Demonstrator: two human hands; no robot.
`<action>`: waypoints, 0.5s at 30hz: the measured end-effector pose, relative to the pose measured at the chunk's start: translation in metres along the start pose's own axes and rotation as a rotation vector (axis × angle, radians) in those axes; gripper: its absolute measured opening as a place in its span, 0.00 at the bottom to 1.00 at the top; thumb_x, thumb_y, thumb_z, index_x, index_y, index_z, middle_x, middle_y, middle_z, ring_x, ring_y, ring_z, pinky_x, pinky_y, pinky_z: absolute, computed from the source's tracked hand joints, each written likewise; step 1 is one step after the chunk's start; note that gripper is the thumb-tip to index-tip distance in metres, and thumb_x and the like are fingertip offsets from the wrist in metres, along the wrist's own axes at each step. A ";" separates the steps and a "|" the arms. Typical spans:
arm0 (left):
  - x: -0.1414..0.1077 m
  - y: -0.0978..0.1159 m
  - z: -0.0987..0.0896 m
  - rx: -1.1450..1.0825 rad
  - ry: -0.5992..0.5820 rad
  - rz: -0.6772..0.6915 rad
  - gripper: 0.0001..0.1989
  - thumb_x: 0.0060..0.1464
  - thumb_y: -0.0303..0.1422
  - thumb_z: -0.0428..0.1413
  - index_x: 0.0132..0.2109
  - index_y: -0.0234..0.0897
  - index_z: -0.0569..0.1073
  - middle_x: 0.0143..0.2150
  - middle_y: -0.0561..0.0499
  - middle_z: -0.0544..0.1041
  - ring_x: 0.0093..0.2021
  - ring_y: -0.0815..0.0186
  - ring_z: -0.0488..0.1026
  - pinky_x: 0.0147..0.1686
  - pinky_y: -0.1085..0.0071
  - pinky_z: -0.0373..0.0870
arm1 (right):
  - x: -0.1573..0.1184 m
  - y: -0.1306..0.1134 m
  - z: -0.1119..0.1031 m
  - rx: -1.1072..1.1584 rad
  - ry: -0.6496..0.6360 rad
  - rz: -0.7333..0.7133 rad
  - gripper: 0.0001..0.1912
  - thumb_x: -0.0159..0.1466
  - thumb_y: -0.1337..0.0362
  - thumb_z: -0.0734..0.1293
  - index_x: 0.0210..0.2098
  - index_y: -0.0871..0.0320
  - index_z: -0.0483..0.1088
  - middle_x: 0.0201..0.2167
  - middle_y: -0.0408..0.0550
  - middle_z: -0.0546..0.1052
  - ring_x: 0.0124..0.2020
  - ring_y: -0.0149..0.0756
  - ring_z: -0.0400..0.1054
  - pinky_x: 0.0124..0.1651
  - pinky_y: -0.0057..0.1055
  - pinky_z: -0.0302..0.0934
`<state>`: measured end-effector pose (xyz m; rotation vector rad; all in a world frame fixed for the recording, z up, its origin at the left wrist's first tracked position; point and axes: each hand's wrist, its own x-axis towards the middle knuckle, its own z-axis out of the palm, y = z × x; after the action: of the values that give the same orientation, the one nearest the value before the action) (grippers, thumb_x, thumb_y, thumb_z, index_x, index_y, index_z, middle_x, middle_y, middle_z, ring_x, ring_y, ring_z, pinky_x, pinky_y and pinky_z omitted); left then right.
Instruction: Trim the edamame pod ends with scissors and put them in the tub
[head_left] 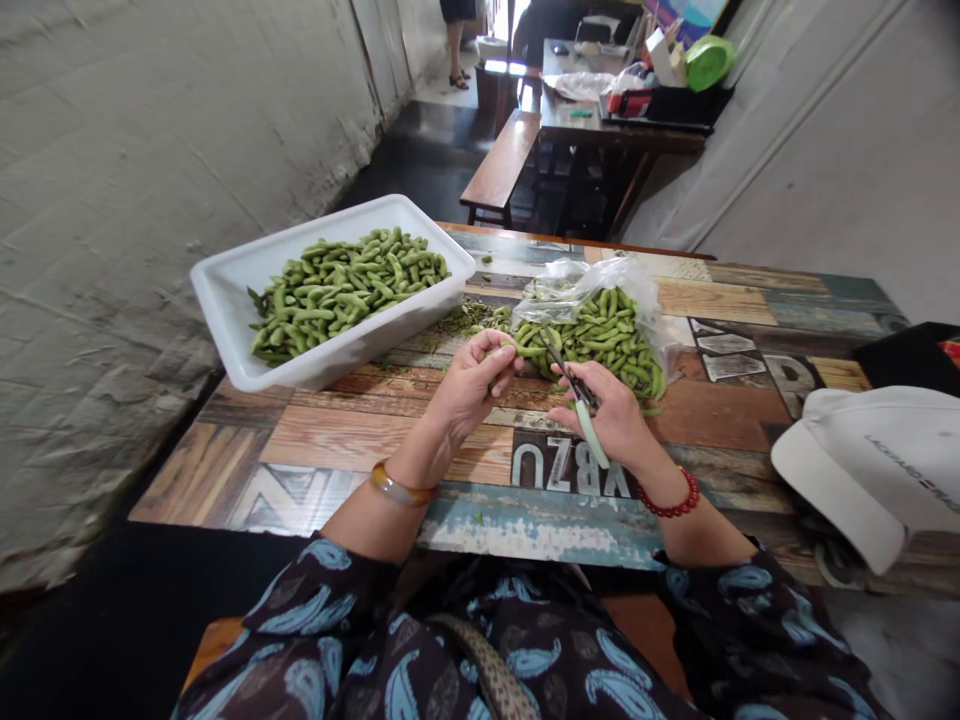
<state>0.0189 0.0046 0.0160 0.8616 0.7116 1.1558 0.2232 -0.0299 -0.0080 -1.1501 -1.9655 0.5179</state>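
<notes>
Between the thumb and fingers of my left hand [480,374] is a green soybean pod [531,351], its far end pointing right. My right hand [611,412] grips a pair of scissors [587,425] with pale green handles; the dark blades reach up toward the pod's tip. Just beyond both hands, a heap of soybean pods [622,345] spills from a clear plastic bag [637,280]. At the left stands a white plastic tub [360,345] holding many more pods [345,285].
Small green trimmings [472,318] lie between tub and bag on the patterned table [360,430]. A white cap [877,450] sits at the right edge. Farther back are a wooden bench [502,160], another table [562,120] with boxes and a green lid, and a person's legs [455,50].
</notes>
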 end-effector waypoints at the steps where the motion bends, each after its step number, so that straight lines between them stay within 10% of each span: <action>1: 0.000 0.000 0.000 0.002 0.002 -0.003 0.18 0.46 0.38 0.67 0.34 0.35 0.67 0.26 0.56 0.75 0.16 0.81 0.57 0.16 0.80 0.45 | 0.000 0.000 0.000 0.004 -0.006 -0.001 0.27 0.59 0.50 0.73 0.53 0.56 0.70 0.42 0.52 0.76 0.37 0.41 0.73 0.43 0.41 0.71; 15: -0.003 -0.007 0.006 0.020 -0.048 -0.037 0.19 0.45 0.39 0.67 0.34 0.34 0.66 0.27 0.53 0.77 0.16 0.80 0.57 0.16 0.80 0.47 | 0.002 -0.009 -0.003 0.061 -0.041 -0.017 0.22 0.62 0.53 0.71 0.52 0.57 0.72 0.37 0.49 0.76 0.38 0.39 0.73 0.46 0.36 0.70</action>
<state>0.0264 -0.0010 0.0137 0.8867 0.6980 1.0935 0.2206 -0.0329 0.0004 -1.0919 -1.9790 0.5929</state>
